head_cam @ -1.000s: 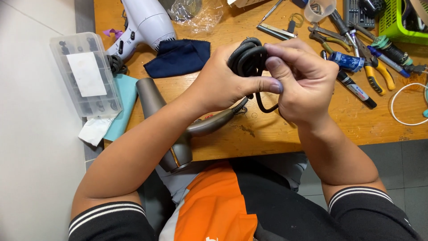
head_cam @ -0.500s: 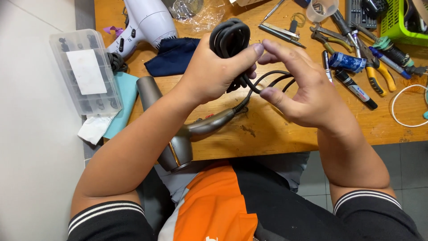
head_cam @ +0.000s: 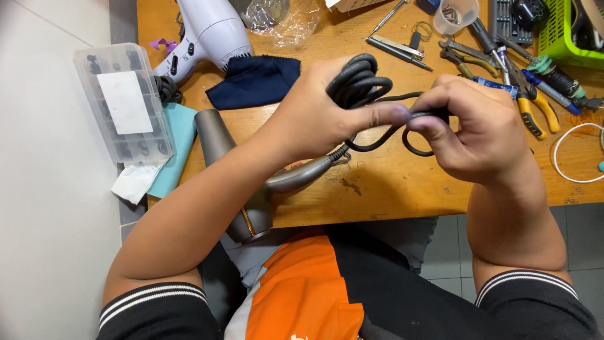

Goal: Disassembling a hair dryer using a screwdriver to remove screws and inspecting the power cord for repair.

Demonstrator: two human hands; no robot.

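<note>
Gripping the coiled black power cord, the left hand should keep loops tight while the right hand, pinching the loose end beside it, feeds evenly.

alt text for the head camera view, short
Both hands coil a black power cord above a wooden workbench: left hand grips the loops, right hand pinches the loose end. A grey hair dryer lies below.

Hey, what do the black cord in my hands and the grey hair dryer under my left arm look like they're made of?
The black cord, coiled in the left hand and pinched by the right hand, looks like matte rubber or soft plastic: it bends in smooth loops without shine. The grey hair dryer seems satin plastic, possibly metal-coated, given its soft sheen.
</note>
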